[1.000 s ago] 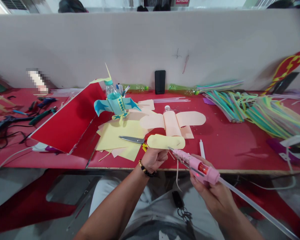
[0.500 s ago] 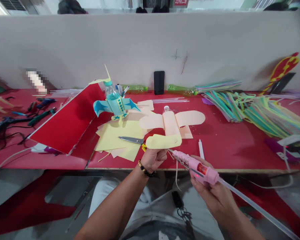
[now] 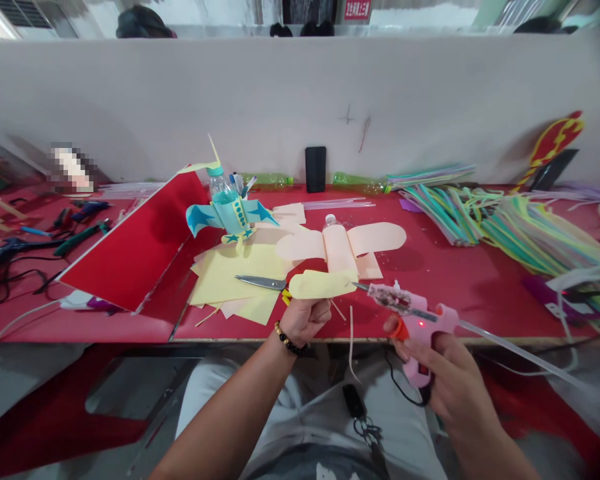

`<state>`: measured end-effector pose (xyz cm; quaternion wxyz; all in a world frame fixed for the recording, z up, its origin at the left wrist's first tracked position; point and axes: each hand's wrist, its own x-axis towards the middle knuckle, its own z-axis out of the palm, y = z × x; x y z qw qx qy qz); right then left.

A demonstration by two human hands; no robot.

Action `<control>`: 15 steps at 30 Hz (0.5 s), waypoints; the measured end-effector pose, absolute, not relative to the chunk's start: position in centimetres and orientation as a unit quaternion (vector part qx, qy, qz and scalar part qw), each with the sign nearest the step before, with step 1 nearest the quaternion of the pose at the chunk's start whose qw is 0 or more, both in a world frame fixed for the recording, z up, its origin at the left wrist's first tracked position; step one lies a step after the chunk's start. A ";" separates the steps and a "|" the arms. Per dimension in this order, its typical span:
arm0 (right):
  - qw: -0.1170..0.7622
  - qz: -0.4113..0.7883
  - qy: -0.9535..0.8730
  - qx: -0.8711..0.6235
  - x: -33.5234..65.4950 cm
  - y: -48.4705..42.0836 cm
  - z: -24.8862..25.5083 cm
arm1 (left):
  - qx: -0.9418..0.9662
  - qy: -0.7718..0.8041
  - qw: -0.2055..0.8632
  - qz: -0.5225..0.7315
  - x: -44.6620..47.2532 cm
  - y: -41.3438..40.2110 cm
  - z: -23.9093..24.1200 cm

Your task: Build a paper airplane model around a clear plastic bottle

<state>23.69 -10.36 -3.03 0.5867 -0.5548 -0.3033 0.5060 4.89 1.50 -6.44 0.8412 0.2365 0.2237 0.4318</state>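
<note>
My left hand (image 3: 307, 323) is closed on a pale yellow paper piece (image 3: 320, 285) with rounded ends, holding it above the table's front edge. A pink glue gun (image 3: 420, 320) is gripped in my right hand (image 3: 450, 373), a finger on its orange trigger. Its metal nozzle meets or nearly meets the right end of the yellow piece; I cannot tell if they touch. Just behind lies a bottle wrapped in pale pink paper (image 3: 341, 248), with rounded paper wings to both sides. Scissors (image 3: 263, 282) lie to the left, their handles partly hidden by the yellow piece.
A blue-winged bottle plane (image 3: 230, 210) stands beside a leaning red board (image 3: 140, 240). Yellow paper sheets (image 3: 230, 273) lie below it. A black phone (image 3: 315, 169) leans on the partition. Bundles of coloured strips (image 3: 525, 227) fill the right. Pliers and cables lie at far left.
The glue gun has turned from pointing up-left to nearly side-on, its nozzle now at the yellow piece's right end. My left hand keeps its hold on the piece.
</note>
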 end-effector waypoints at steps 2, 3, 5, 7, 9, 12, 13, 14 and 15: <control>0.621 0.487 -0.269 -0.552 24.2 -10.0 -2.9 | 0.235 0.223 0.842 0.432 4.8 1.5 -6.4; 0.635 0.478 -0.261 -0.549 24.5 -9.7 -2.9 | 0.235 0.223 0.841 0.433 4.8 1.4 -6.4; 0.648 0.471 -0.254 -0.542 25.3 -9.2 -2.8 | 0.233 0.225 0.840 0.435 4.8 1.4 -6.3; 0.642 0.477 -0.242 -0.549 26.3 -8.6 -2.9 | 0.233 0.226 0.840 0.435 4.8 1.5 -6.3; 0.630 0.463 -0.218 -0.584 27.5 -7.8 -3.3 | 0.235 0.228 0.839 0.434 4.9 1.5 -6.4; 0.617 0.400 -0.193 -0.650 29.4 -6.6 -4.2 | 0.238 0.230 0.835 0.439 4.8 1.4 -6.4; 0.614 0.385 -0.192 -0.662 30.0 -6.2 -4.6 | 0.239 0.231 0.833 0.442 4.8 1.3 -6.4; 0.610 0.374 -0.194 -0.671 30.6 -5.8 -4.9 | 0.241 0.232 0.831 0.445 4.7 1.2 -6.3; 0.606 0.364 -0.197 -0.679 31.1 -5.4 -5.2 | 0.244 0.232 0.828 0.448 4.6 1.1 -6.3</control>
